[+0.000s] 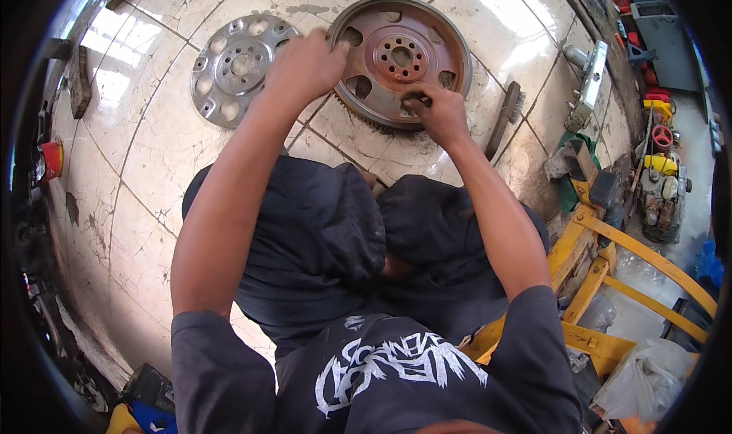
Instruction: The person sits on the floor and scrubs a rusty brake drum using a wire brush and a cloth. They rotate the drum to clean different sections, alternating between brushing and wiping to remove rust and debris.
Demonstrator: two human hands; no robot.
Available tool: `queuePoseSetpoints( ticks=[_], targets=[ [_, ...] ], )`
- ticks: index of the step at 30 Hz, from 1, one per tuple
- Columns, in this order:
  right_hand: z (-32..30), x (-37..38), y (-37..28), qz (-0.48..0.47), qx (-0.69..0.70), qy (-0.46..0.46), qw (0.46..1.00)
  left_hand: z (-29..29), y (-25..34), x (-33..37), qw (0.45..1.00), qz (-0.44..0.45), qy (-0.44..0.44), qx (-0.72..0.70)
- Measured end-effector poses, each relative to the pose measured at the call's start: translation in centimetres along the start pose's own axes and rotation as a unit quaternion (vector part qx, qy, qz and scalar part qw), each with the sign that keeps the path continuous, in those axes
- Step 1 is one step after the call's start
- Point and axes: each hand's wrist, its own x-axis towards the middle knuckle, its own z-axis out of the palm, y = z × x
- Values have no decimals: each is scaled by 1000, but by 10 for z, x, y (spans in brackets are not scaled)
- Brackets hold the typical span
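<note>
A large toothed flywheel (374, 75), rusty reddish-brown with a ring of bolt holes and several oval openings, stands slightly tilted on the tiles. My left hand (309, 66) is closed at its left rim. At the lower right of its face, my right hand (441, 115) is closed with the fingertips against the metal. Something small and dark shows at those fingers; I cannot make out what it is. To the left lies a flat silvery disc (221, 66) with round holes, partly behind my left hand. A wooden-handled brush (505, 121) rests right of the flywheel.
Cracked cream tiles (114, 182) form the floor. Right of me stand a yellow metal frame (602, 281), a silvery metal part (591, 83) and a small engine-like machine (662, 190). A clear plastic bag (644, 377) lies at the lower right. A wooden block (79, 81) is far left.
</note>
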Motion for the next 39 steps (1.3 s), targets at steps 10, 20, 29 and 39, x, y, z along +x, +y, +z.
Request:
queuePoseSetpoints(
  ticks=[10, 20, 29, 39],
  targets=[
    [30, 18, 20, -113, -116, -79, 984, 61, -14, 39, 995, -91, 49, 1],
    [53, 28, -15, -63, -53, 1, 997, 63, 2, 43, 992, -125, 4, -20],
    [68, 46, -21, -104, -49, 75, 990, 63, 6, 47, 991, -129, 12, -21],
    [61, 47, -17, -133, -59, 71, 987, 66, 6, 46, 992, -128, 19, -5]
  ],
)
